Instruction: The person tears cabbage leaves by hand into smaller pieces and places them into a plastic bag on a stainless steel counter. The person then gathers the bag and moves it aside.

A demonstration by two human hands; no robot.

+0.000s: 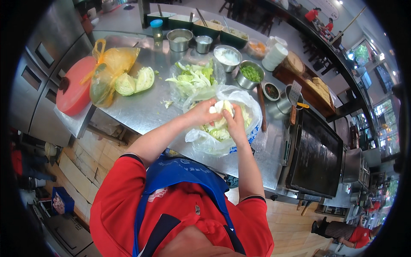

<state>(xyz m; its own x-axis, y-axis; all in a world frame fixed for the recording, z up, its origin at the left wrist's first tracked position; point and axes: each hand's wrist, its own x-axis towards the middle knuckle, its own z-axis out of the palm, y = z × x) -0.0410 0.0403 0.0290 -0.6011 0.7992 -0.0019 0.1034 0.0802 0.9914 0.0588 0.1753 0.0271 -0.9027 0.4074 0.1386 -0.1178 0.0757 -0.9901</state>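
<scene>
Both of my hands grip one pale piece of cabbage (222, 107), with leaves folded around it. My left hand (203, 111) holds its left side, and my right hand (236, 121) has thumb and fingers on its right side. Below them a white plastic bag (255, 109) with blue print lies open, holding torn cabbage leaves (218, 133). Behind it, a clear bag bears a heap of green leaves (194, 75). Two cut cabbage pieces (144, 78) (125, 84) rest on the steel table (141, 109) to the left.
A yellow plastic bag (106, 72) leans by a round red lid (75, 86). Steel bowls, one of chopped scallions (250, 74), line the back. A wooden rolling pin (261, 109) lies right of the bag. Further right are a spatula (294, 96) and a flat griddle (316, 154).
</scene>
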